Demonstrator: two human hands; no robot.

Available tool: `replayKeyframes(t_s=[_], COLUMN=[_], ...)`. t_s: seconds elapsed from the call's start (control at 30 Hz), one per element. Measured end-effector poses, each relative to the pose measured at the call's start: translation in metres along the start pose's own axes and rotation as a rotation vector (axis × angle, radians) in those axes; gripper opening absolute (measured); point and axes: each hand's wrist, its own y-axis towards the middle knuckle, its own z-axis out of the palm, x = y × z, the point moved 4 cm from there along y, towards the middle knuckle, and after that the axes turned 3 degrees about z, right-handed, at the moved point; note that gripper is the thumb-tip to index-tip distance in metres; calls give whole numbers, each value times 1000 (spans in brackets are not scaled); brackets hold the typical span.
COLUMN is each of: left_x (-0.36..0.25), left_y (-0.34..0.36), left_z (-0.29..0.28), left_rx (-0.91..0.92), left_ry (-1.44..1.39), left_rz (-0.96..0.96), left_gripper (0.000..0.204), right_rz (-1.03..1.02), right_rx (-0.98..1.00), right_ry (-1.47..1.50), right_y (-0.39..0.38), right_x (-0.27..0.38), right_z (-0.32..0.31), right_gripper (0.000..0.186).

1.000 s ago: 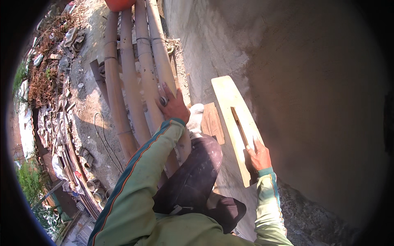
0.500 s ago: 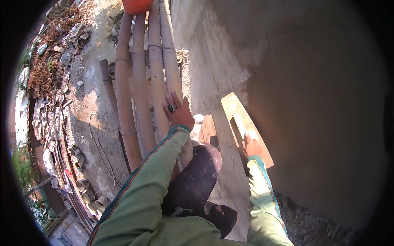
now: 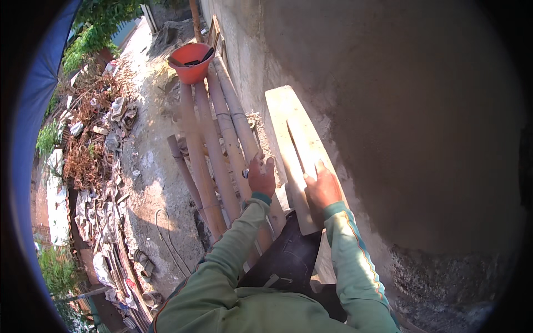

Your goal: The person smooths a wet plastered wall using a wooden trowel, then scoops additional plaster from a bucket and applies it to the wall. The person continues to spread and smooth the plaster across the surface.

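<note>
A long, pale wooden plastering float (image 3: pixel 282 111) tilts in front of the wall, and my right hand (image 3: pixel 323 187) is closed round the bar handle on its back. Damp grey plaster (image 3: pixel 422 139) covers much of the wall on the right. My left hand (image 3: pixel 261 176), fingers apart and one wearing a dark ring, is over the rightmost bamboo poles (image 3: pixel 229 136). It holds nothing; whether it touches a pole, I cannot tell. My dark-trousered leg (image 3: pixel 286 250) is bent beside the poles, below the float.
Toward the far end of the poles stands an orange-red plastic basin (image 3: pixel 191 73) with dark tools inside. Dirt ground lies to the left, with a hose (image 3: pixel 166 238), dry brown leaves (image 3: pixel 89 152) and scattered rubbish. A blue sheet (image 3: pixel 36 111) hangs at the left edge.
The float has come away from the wall, left and nearer my body, in my right hand. My left hand has shifted along the poles. My view has tilted up, showing the whole basin.
</note>
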Motion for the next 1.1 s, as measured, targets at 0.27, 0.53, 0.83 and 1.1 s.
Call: replayKeyframes(t_s=[0.27,0.53,0.83,1.1], left_x=[-43,77,98,91], left_y=[50,61,20,-4], left_z=[-124,-115,9,67], left_rx=[313,404,637,904], left_ry=[736,1124,956,666], left_rz=[14,206,632,1000], left_gripper=[70,66,62,61], right_rz=[-335,-258,357,867], right_rx=[-69,22,-1113,-1990], right_ry=[352,81,-134,-192], right_y=[-85,-210,-537,-907], right_x=[91,-39,-203,-182], right_z=[152,20,-203,-229], right_gripper=[74,31,32,22])
